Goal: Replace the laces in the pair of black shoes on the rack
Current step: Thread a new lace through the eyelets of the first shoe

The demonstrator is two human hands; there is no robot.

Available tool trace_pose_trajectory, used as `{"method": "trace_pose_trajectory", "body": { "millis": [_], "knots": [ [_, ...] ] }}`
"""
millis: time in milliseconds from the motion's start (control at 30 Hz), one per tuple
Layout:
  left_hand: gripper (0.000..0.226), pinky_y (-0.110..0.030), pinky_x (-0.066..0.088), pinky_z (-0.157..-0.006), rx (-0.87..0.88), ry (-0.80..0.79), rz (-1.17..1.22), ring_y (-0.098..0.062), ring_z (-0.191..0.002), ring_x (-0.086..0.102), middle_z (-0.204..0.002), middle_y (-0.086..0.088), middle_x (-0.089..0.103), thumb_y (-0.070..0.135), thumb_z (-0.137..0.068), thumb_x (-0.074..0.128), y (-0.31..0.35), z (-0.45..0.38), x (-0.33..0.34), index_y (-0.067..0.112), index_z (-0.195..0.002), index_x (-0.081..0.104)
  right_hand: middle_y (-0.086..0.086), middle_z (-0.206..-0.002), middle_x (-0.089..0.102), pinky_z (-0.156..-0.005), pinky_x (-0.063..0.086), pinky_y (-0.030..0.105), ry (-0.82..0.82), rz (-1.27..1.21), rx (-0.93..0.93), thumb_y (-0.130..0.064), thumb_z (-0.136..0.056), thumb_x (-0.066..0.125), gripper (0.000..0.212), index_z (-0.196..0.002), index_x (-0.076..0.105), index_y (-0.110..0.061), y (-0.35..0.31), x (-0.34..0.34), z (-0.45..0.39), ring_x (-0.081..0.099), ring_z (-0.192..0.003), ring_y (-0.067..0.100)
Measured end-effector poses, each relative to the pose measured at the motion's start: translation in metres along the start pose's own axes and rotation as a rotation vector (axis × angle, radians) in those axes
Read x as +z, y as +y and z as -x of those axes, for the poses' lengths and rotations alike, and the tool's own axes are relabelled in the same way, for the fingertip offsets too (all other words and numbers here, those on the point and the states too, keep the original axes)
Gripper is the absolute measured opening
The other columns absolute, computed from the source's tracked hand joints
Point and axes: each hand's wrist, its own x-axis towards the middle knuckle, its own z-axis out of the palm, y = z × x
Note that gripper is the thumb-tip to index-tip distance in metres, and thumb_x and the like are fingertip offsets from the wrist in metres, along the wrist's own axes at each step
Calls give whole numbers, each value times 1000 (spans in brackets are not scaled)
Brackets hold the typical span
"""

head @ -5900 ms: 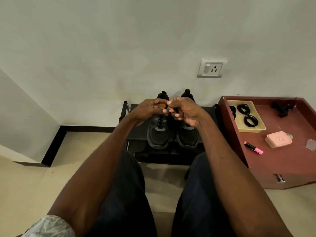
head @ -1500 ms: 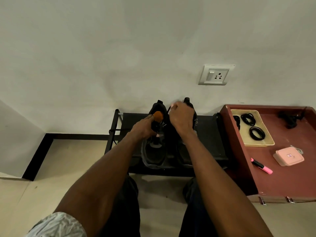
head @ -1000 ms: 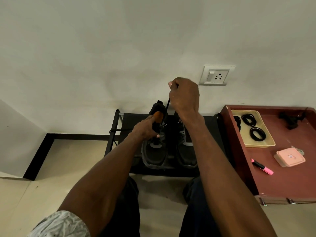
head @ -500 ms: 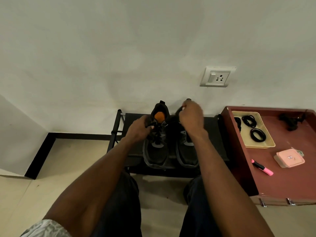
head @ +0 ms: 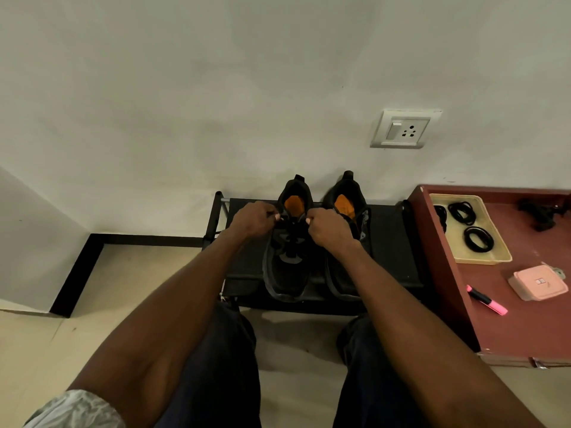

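Black shoes [head: 312,242] sit on the rack [head: 389,242], left hand [head: 253,222] and right hand [head: 329,230] each pinching a lace end at the left shoe's collar, probably snugging before knotting.

Arms: we see both forearms bare to the wrist | Left hand [head: 255,220] and right hand [head: 329,227]: we note no gloves, rings or watch | Sleeve [head: 77,410]: pale grey, crinkled | Trousers [head: 222,375]: dark navy, plain.
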Motion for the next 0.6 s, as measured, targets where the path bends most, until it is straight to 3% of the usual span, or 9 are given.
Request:
{"method": "trace_pose_trajectory", "body": {
  "millis": [167,333,467,600],
  "knots": [
    [24,-36,47,-76,16,26,74,-31,-96,65,-105,-10,72,25,-99,54,-9,5,8,15,-107,75,-1,-72,45,-62,39,35,62,70,11,-15,-97,44,16,-96,60,-12,8,4,3,50,-71,27],
    [24,-33,45,-76,-23,36,140,-29,-98,65,-107,-10,73,26,-99,58,-21,5,9,14,-109,76,3,-72,52,-58,39,34,82,62,60,-16,-96,47,18,-84,58,-11,10,6,0,55,-69,29],
    [26,-29,40,-64,-109,12,197,-21,-78,60,-85,-7,67,30,-100,59,-29,9,1,9,-99,74,4,-78,52,-62,41,37,48,49,96,-24,-103,48,20,-88,54,-12,10,6,0,56,-73,28],
    [17,-25,42,-57,-206,-7,314,-20,-71,59,-80,-5,63,28,-95,66,-41,24,-26,12,-91,68,8,-85,51,-59,39,33,-16,-38,172,-32,-100,58,31,-79,51,-10,22,-22,5,54,-71,26]
  ]
}}
